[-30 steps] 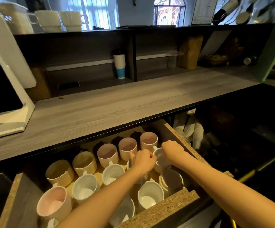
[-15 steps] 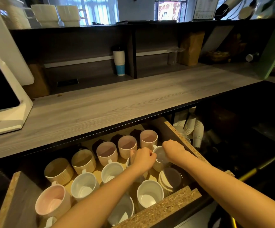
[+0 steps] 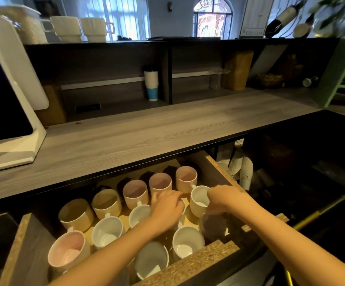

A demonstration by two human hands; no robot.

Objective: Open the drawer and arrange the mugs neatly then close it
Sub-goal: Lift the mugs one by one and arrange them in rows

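**Open drawer with mugs, seen from above; all positions are given relative to the drawer.** The drawer (image 3: pixel 188 263) is raw-edged particle board and stands pulled out from beneath a grey wood-grain countertop (image 3: pixel 146 131). The mugs (image 3: pixel 187 244) stand upright, mouths up, in three loose rows on its pale floor.

- **Back row:** five ribbed beige mugs (image 3: pixel 135 193) stand side by side, running from the left part to the right wall. The three rightmost have pinkish interiors.
- **Middle row:** two plain white mugs (image 3: pixel 107 232) stand left of centre, handles turned toward the back. A covered mug (image 3: pixel 184 211) sits at centre with only a sliver of rim showing, and a white mug (image 3: pixel 198 200) stands near the right wall.
- **Front row:** a pink-lined mug (image 3: pixel 68 250) stands at the left and a grey-white mug (image 3: pixel 152 261) against the front board. A dark-looking mug (image 3: pixel 212 226) stands toward the right corner, its colour uncertain in shadow.

The left hand (image 3: pixel 167 207) lies palm-down over the covered mug, fingers curved down around its rim. The right hand (image 3: pixel 225 199) pinches the near-right rim of the white mug, fingers curled and knuckles up. The two hands are near each other but not touching. Stacks of white paper cups (image 3: pixel 243 170) show just beyond the drawer's right wall.
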